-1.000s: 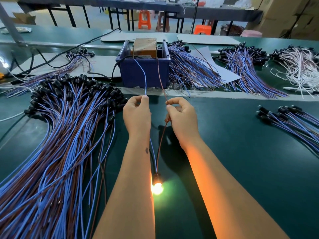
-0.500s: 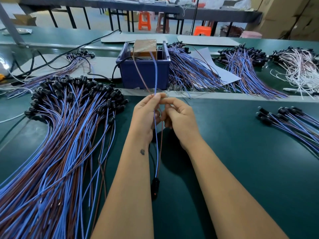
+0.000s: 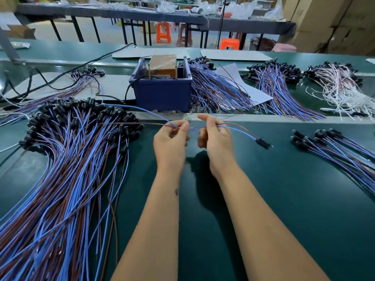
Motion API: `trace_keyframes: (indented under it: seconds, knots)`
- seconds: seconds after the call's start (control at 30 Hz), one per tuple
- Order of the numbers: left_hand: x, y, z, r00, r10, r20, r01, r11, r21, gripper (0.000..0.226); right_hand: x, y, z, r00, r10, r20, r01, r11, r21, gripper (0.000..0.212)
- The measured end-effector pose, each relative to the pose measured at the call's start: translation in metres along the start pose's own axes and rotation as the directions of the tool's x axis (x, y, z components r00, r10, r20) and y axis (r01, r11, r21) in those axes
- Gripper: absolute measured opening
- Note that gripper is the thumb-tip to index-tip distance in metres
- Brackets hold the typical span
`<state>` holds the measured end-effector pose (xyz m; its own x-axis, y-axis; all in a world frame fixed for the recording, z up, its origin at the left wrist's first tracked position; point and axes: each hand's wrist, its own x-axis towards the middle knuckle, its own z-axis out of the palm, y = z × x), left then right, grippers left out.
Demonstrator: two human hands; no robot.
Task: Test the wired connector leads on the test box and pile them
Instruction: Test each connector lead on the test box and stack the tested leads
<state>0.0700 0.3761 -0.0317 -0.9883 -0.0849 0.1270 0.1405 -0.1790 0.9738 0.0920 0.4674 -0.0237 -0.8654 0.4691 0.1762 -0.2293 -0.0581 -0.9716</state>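
Both hands are raised just above the green bench, close together, with one lead stretched sideways between them. The left hand pinches the blue and brown wires between thumb and curled fingers. The right hand has its fingers curled round the same wires, with the forefinger lifted. From the right hand the lead runs out to the right and ends in a small black connector close over the bench. From the left hand the two wire ends trail away to the left, over the near edge of a big pile of leads that fans out left of the left hand. Beyond the hands, just past a pale strip on the bench, stands a blue bin with a brown box inside it. A smaller pile of leads lies to the right of the right hand, well apart from it. More bundles lie beyond, right of the bin.
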Motion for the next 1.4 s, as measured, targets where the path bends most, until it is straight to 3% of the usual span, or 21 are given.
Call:
trace_keyframes:
  seconds: [0.07, 0.1, 0.2, 0.23, 0.3, 0.37, 0.43, 0.5, 0.6, 0.7, 0.8, 0.9, 0.97, 1.1, 1.2, 1.3, 1.4]
  knots:
    - [-0.017, -0.001, 0.016, 0.985, 0.141, 0.104, -0.164, 0.949, 0.27, 0.019, 0.011, -0.003, -0.013, 0.992, -0.049, -0.113, 0.022, 0.973, -0.229, 0.031]
    - [-0.027, 0.0, 0.025, 0.965, 0.181, 0.189, -0.236, 0.914, 0.33, 0.019, 0.016, -0.007, -0.021, 0.986, -0.052, -0.16, 0.01, 0.968, -0.25, 0.033]
    - [-0.06, -0.002, 0.049, 0.894, 0.173, 0.414, -0.336, 0.87, 0.361, 0.01, 0.023, -0.022, -0.047, 0.975, 0.059, -0.213, -0.059, 0.998, 0.01, 0.035]
    - [-0.071, -0.003, 0.057, 0.872, 0.143, 0.467, -0.338, 0.867, 0.366, 0.009, 0.025, -0.026, -0.059, 0.976, 0.069, -0.208, -0.065, 0.998, 0.026, 0.033]
    - [-0.09, -0.005, 0.07, 0.81, 0.112, 0.575, -0.382, 0.845, 0.375, 0.021, 0.029, -0.035, -0.093, 0.979, 0.035, -0.202, -0.074, 0.979, -0.191, 0.032]
    - [-0.107, -0.003, 0.083, 0.723, 0.162, 0.672, -0.473, 0.825, 0.31, 0.022, 0.031, -0.046, -0.133, 0.985, -0.002, -0.175, -0.1, 0.816, -0.569, 0.027]
    - [-0.122, 0.0, 0.098, 0.635, 0.221, 0.74, -0.53, 0.822, 0.208, 0.017, 0.029, -0.057, -0.172, 0.99, 0.009, -0.141, -0.128, 0.476, -0.87, 0.025]
    - [-0.139, 0.002, 0.113, 0.593, 0.207, 0.779, -0.521, 0.836, 0.175, 0.014, 0.022, -0.064, -0.203, 0.988, 0.036, -0.151, -0.155, 0.166, -0.974, 0.027]
    - [-0.154, -0.004, 0.128, 0.581, 0.13, 0.804, -0.494, 0.841, 0.221, 0.012, 0.014, -0.073, -0.239, 0.985, 0.024, -0.173, -0.169, -0.136, -0.976, 0.027]
    - [-0.153, -0.011, 0.13, 0.584, 0.047, 0.81, -0.451, 0.849, 0.276, 0.012, 0.01, -0.085, -0.268, 0.976, 0.022, -0.215, -0.196, -0.324, -0.926, 0.023]
    - [-0.146, -0.012, 0.129, 0.653, -0.054, 0.756, -0.246, 0.928, 0.279, 0.016, 0.007, -0.086, -0.284, 0.953, 0.056, -0.299, -0.25, -0.416, -0.874, 0.015]
    - [-0.142, -0.011, 0.128, 0.749, -0.106, 0.654, -0.06, 0.972, 0.227, 0.025, 0.009, -0.078, -0.277, 0.953, -0.008, -0.302, -0.262, -0.521, -0.812, 0.037]
    - [-0.137, -0.009, 0.126, 0.809, -0.123, 0.575, 0.022, 0.984, 0.179, 0.029, 0.013, -0.073, -0.258, 0.971, -0.092, -0.222, -0.238, -0.485, -0.841, 0.048]
    - [-0.106, -0.004, 0.108, 0.932, -0.098, 0.349, 0.045, 0.987, 0.157, 0.026, 0.019, -0.052, -0.188, 0.969, -0.244, 0.034, -0.028, -0.246, -0.969, 0.052]
    - [-0.069, 0.0, 0.075, 0.996, -0.027, 0.089, 0.015, 0.991, 0.134, 0.024, 0.012, -0.031, -0.122, 0.956, -0.219, 0.197, 0.18, -0.098, -0.979, 0.049]
    - [-0.036, 0.004, 0.037, 0.979, 0.06, -0.193, -0.034, 0.99, 0.134, 0.025, 0.005, -0.005, -0.056, 0.927, -0.14, 0.348, 0.351, -0.003, -0.937, 0.05]
    - [-0.017, 0.012, 0.004, 0.871, 0.207, -0.446, -0.158, 0.977, 0.144, 0.022, 0.001, 0.012, 0.007, 0.856, -0.166, 0.489, 0.509, 0.115, -0.853, 0.049]
